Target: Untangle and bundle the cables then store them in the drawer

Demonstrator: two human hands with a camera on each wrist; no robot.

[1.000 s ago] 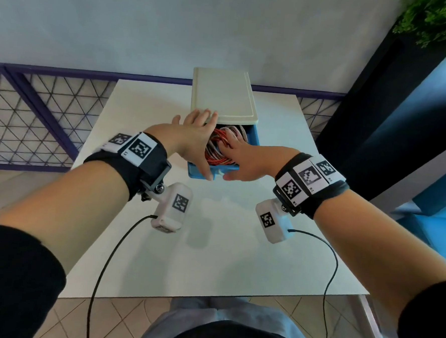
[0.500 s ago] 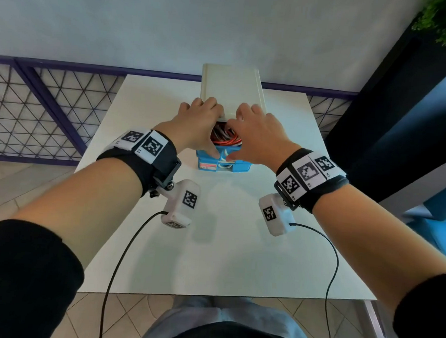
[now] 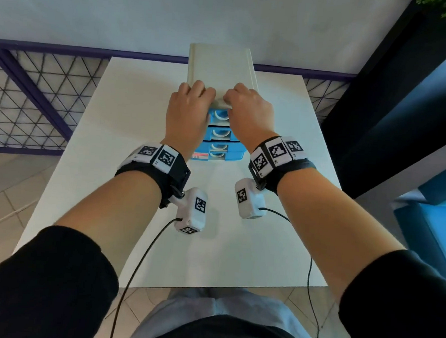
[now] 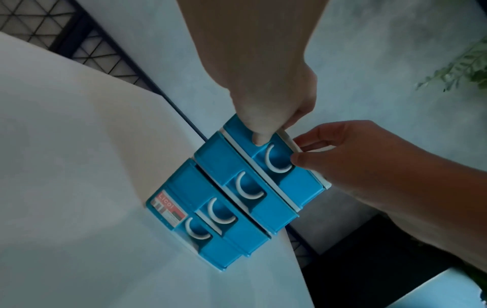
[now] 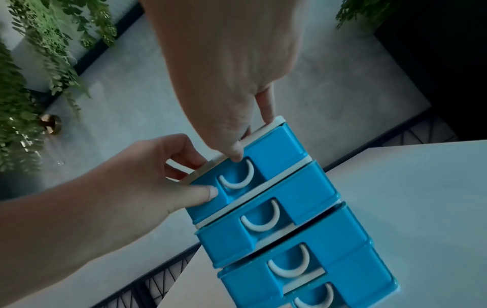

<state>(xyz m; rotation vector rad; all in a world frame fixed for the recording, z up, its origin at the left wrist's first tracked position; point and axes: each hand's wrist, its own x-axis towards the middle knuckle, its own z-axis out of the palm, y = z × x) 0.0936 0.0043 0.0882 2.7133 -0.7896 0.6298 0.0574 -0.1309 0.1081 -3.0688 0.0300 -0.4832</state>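
Note:
A small white drawer unit [image 3: 221,64] with several blue drawers stands at the far middle of the white table [image 3: 108,141]. Its top drawer [image 3: 220,115] is pushed in, so the cables are hidden. My left hand [image 3: 187,109] and right hand [image 3: 249,110] both grip the unit's top front edge, fingers curled over the white top. In the left wrist view my left thumb [image 4: 259,138] presses the top drawer [image 4: 295,181] beside its white crescent handle, with my right hand [image 4: 355,158] opposite. The right wrist view shows my right hand [image 5: 229,83], left hand [image 5: 147,177] and top drawer [image 5: 274,150].
The lower drawers [image 5: 303,210] stand slightly further out than the top one. A purple lattice fence [image 3: 25,99] runs left of and behind the table. Dark blue furniture [image 3: 435,221] stands at the right, and a hanging plant [image 5: 26,104] is by the wall.
The top drawer was open with red and white cables inside and both hands on it. It has slid shut, and my hands have moved onto the unit's top front edge.

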